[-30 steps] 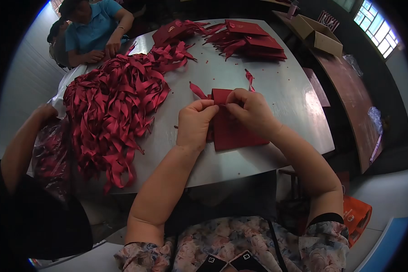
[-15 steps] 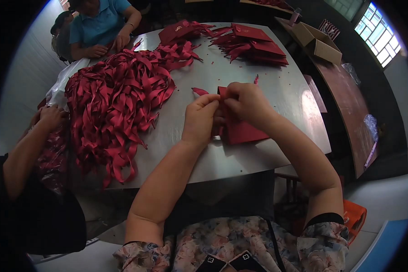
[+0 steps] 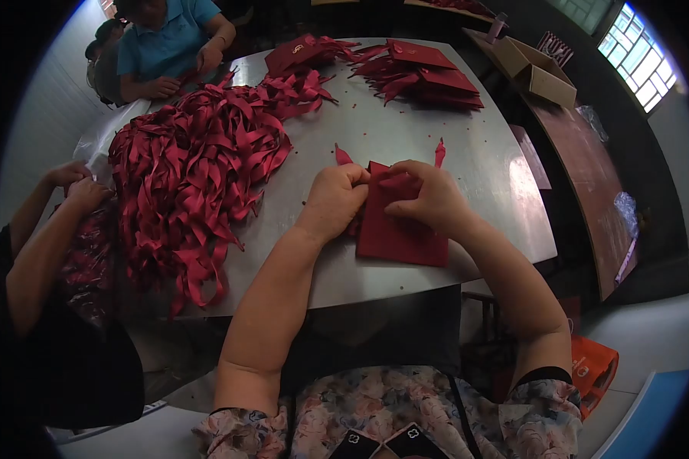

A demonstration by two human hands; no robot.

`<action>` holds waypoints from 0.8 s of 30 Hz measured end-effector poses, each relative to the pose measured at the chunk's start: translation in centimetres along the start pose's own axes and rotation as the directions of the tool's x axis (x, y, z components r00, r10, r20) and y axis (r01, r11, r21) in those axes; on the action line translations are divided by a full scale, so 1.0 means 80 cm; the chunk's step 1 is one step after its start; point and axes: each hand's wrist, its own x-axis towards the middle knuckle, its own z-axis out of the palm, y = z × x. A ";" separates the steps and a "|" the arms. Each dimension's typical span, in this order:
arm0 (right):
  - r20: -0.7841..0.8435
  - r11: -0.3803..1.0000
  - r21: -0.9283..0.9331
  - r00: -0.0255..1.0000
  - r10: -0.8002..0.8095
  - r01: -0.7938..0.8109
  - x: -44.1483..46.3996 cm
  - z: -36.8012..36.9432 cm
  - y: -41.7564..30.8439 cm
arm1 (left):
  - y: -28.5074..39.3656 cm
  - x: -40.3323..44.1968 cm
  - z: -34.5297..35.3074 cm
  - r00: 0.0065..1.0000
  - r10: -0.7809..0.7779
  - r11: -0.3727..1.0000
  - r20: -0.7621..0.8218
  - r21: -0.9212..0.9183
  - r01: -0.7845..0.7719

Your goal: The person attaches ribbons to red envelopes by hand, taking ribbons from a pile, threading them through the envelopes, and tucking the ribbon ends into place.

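A dark red paper bag [image 3: 402, 237] lies on the metal table in front of me, its ribbon ends sticking out beyond the top at both sides. My left hand [image 3: 335, 203] is closed on the bag's upper left edge, thumb and forefinger pinched there. Bent over the top right part of the bag is my right hand [image 3: 435, 199]. Its fingers curl at the top edge, while the thumb rests lower on the front face. What lies under those fingertips is partly hidden.
A big heap of red ribbons [image 3: 199, 168] covers the table's left side. Red bags [image 3: 429, 73] are stacked at the back. Across the table sits a person in a blue shirt [image 3: 164, 46]; another person's hands [image 3: 88, 191] are at left. An open cardboard box [image 3: 536, 73] stands right.
The bag has come slightly nearer me and turned straighter, showing more of its front. My right thumb has spread away from the fingers. The left hand has moved slightly lower.
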 end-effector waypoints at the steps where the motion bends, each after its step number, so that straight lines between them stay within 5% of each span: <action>1: -0.031 0.969 -0.241 0.998 -0.057 0.048 -0.006 0.000 -0.001 | -0.002 0.001 -0.003 1.000 -0.001 1.000 0.006 -0.001 0.001; 2: -0.047 0.879 -0.470 0.992 -0.118 0.082 -0.010 0.000 -0.003 | -0.004 0.003 -0.006 0.986 0.164 0.964 -0.015 0.216 -0.157; 3: -0.049 0.879 -0.470 0.992 -0.114 0.078 -0.011 0.000 -0.007 | -0.006 0.004 -0.009 0.946 0.326 0.856 0.000 0.424 -0.295; 5: -0.061 0.834 -0.550 0.998 0.001 -0.035 -0.012 0.002 -0.016 | -0.009 0.005 -0.014 0.933 0.359 0.817 0.000 0.484 -0.314; 9: 0.005 0.860 -0.509 0.999 -0.034 0.032 -0.001 -0.006 0.000 | -0.011 0.005 -0.033 0.937 0.343 0.714 -0.062 0.665 -0.217; 13: 0.098 0.912 -0.410 0.993 0.065 -0.019 -0.001 -0.014 -0.002 | -0.010 0.004 -0.036 0.907 0.417 0.657 -0.061 0.710 -0.254; 15: 0.107 0.921 -0.391 0.993 0.050 -0.005 -0.003 -0.010 -0.006 | -0.006 0.003 -0.035 0.942 0.332 0.750 -0.054 0.621 -0.228; 17: 0.063 0.737 -0.676 0.998 0.028 0.022 -0.008 -0.001 -0.020 | -0.002 0.001 -0.033 0.941 0.338 0.735 -0.027 0.632 -0.246; 24: 0.141 0.689 -0.723 0.986 0.085 0.044 -0.003 -0.009 -0.026 | -0.005 0.006 -0.047 0.948 0.307 0.622 0.084 0.736 -0.267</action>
